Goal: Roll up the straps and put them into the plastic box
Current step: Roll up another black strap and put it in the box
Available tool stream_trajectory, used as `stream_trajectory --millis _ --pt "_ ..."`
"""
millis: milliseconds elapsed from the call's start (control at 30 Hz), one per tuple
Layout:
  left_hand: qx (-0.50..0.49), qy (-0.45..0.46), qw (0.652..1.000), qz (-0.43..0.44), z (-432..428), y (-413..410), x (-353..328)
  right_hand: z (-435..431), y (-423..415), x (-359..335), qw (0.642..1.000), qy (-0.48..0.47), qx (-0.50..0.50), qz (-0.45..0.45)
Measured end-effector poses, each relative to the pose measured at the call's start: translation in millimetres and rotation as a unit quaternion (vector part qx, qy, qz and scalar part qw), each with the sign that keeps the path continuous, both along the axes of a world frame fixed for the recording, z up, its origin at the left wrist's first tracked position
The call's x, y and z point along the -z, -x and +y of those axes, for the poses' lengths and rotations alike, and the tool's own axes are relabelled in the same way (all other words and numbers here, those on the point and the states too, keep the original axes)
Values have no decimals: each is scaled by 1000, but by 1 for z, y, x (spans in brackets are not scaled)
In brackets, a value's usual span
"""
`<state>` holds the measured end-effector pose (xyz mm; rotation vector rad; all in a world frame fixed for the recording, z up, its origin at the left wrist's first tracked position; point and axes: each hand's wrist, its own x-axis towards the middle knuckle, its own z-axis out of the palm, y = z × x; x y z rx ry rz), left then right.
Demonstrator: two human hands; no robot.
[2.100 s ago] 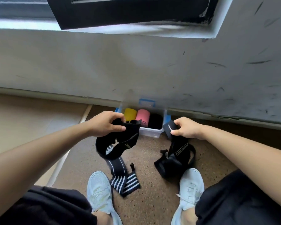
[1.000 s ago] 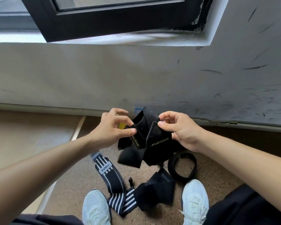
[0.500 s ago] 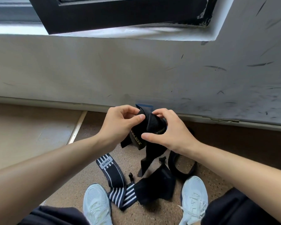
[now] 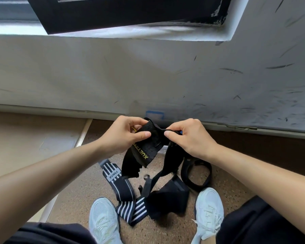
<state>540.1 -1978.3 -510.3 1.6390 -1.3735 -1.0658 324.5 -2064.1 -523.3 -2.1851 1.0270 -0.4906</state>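
I hold a black strap [image 4: 144, 150] with yellow lettering in front of me, above the floor. My left hand [image 4: 125, 133] pinches its wide padded end between thumb and fingers. Pinching the same strap just to the right is my right hand [image 4: 187, 136]; a long tail [image 4: 167, 164] hangs down to a black pad [image 4: 167, 199] on the floor. The plastic box is almost hidden behind my hands; only its blue clip [image 4: 154, 114] and a sliver of clear wall [image 4: 163, 149] show.
A black-and-white striped strap [image 4: 120, 189] lies on the speckled floor between my white shoes [image 4: 102, 222]. A black looped strap [image 4: 195, 175] lies by my right shoe [image 4: 208, 212]. A scuffed wall [image 4: 165, 76] and window sill stand right ahead.
My hands have spread slightly apart and stretched the strap's top edge between them. The padded end has unfolded and hangs lower, its lettering facing me.
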Motion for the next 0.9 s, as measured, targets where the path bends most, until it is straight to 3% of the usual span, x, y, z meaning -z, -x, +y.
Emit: stream_trajectory --millis 433,600,700,900 --pt "82 -77 993 -36 -16 -30 -3 -41 19 3 998 -41 54 19" --pt "97 -102 987 -75 -13 -48 -4 -54 32 8 994 -9 104 36" --pt "59 -113 992 -19 -7 -70 -5 -72 52 9 987 -37 154 27" --pt "20 -90 994 56 -11 -53 -7 -51 26 9 985 -129 95 -72"
